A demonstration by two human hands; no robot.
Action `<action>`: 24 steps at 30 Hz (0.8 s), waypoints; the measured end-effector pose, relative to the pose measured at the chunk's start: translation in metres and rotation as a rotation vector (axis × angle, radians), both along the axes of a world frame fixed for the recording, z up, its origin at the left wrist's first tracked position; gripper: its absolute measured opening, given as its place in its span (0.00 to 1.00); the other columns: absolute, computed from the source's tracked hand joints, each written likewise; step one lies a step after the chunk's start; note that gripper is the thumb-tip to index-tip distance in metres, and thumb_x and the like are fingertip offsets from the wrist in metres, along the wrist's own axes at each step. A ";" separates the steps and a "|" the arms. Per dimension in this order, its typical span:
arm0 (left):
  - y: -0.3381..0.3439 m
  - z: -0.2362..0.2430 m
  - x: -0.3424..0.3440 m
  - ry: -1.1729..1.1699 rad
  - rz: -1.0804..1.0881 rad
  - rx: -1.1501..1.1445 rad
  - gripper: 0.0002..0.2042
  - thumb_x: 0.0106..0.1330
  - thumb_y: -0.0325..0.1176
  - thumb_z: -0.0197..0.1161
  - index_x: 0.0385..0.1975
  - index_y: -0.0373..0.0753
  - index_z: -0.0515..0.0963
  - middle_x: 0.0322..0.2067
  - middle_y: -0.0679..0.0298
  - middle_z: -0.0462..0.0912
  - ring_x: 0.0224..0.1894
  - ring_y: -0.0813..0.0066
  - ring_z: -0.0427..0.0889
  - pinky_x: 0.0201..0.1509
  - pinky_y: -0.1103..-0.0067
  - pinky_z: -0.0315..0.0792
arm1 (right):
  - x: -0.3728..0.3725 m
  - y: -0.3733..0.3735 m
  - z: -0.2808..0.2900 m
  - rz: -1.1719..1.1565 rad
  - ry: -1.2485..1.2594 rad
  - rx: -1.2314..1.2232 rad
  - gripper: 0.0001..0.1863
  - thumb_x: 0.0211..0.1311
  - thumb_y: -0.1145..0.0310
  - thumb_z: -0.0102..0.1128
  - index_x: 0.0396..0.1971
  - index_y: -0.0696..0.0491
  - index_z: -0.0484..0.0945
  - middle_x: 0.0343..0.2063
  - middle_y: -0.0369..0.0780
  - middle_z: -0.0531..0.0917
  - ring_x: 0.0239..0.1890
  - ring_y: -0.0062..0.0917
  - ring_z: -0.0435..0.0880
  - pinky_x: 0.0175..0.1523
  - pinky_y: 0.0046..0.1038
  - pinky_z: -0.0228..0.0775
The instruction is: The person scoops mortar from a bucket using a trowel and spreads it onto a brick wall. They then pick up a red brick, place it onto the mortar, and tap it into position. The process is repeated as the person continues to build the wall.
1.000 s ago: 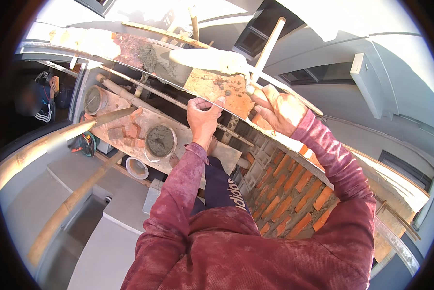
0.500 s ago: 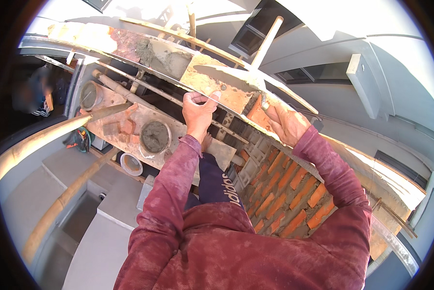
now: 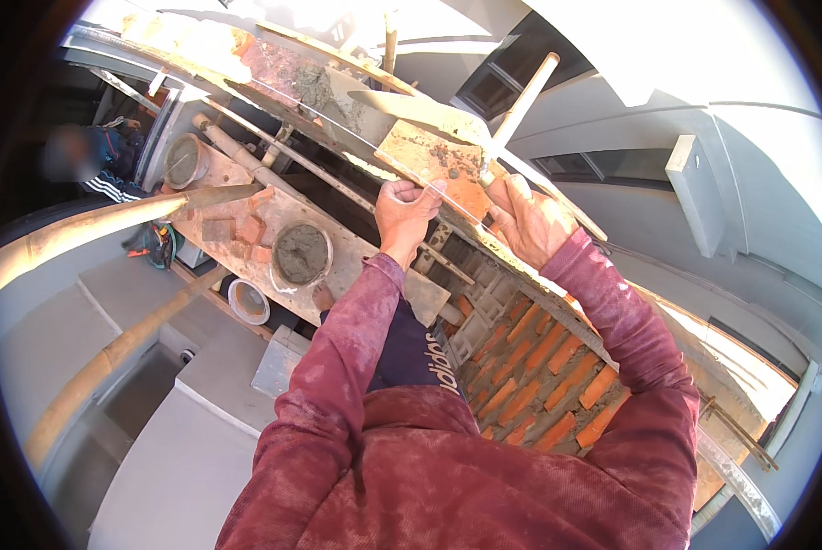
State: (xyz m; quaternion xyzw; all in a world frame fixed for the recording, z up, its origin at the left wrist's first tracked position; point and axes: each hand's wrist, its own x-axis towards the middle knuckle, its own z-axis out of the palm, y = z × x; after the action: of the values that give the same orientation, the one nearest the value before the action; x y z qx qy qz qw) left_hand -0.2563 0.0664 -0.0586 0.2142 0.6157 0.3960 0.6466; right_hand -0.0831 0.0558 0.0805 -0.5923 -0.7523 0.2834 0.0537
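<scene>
My right hand (image 3: 532, 225) is wrapped round the handle of a trowel (image 3: 420, 112), whose long, mortar-smeared blade lies over the top of the brick wall. My left hand (image 3: 407, 218) is closed in a pinch at the wall's near edge, thumb and fingers at a taut pale string (image 3: 342, 122) that runs along that edge. Between the hands is an orange brick (image 3: 461, 194), with crumbs of mortar on the brick surface (image 3: 429, 151) behind it. Grey mortar (image 3: 317, 89) covers the wall top farther left.
A plank platform (image 3: 232, 197) at left carries a bucket of mortar (image 3: 301, 255), another bucket (image 3: 185, 161) and broken brick pieces (image 3: 249, 231). Bamboo poles (image 3: 109, 234) cross the left side. A person (image 3: 90, 156) is at far left. Brickwork (image 3: 544, 367) shows below my right arm.
The view has shifted, moving the scene right and down. Against the wall, my right hand and trowel have moved left, closer to my left hand. My left hand stays at the string.
</scene>
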 end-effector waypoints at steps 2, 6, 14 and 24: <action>0.001 -0.002 0.000 -0.028 0.004 -0.001 0.25 0.54 0.37 0.74 0.40 0.27 0.67 0.34 0.56 0.78 0.33 0.72 0.83 0.37 0.79 0.81 | 0.001 0.006 0.003 0.041 -0.103 -0.110 0.15 0.65 0.62 0.50 0.44 0.57 0.65 0.27 0.52 0.80 0.31 0.47 0.81 0.36 0.43 0.73; 0.001 -0.001 -0.001 -0.001 -0.039 -0.003 0.25 0.54 0.37 0.74 0.40 0.27 0.66 0.35 0.56 0.78 0.33 0.72 0.83 0.37 0.80 0.81 | -0.004 0.002 0.000 0.023 -0.153 -0.036 0.16 0.65 0.62 0.49 0.44 0.58 0.65 0.23 0.53 0.79 0.30 0.49 0.80 0.36 0.44 0.72; -0.010 -0.009 -0.024 0.064 -0.153 0.035 0.28 0.55 0.40 0.72 0.43 0.26 0.67 0.34 0.55 0.78 0.30 0.74 0.83 0.30 0.81 0.78 | 0.005 -0.025 0.048 -0.115 0.126 -0.007 0.19 0.60 0.74 0.55 0.51 0.59 0.65 0.16 0.43 0.76 0.22 0.35 0.79 0.32 0.30 0.70; -0.031 0.042 -0.130 0.972 -0.815 0.684 0.20 0.57 0.25 0.58 0.51 0.35 0.69 0.50 0.56 0.75 0.52 0.62 0.74 0.53 0.68 0.69 | -0.060 -0.149 -0.103 -0.438 0.051 -0.311 0.15 0.61 0.60 0.51 0.38 0.55 0.63 0.27 0.55 0.80 0.33 0.54 0.79 0.39 0.50 0.70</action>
State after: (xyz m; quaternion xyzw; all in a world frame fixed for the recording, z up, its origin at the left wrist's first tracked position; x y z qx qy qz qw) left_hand -0.3863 0.0352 -0.0167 0.7696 0.5464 0.1537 0.2925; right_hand -0.1434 -0.0933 -0.0227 -0.7346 -0.5522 0.3922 0.0412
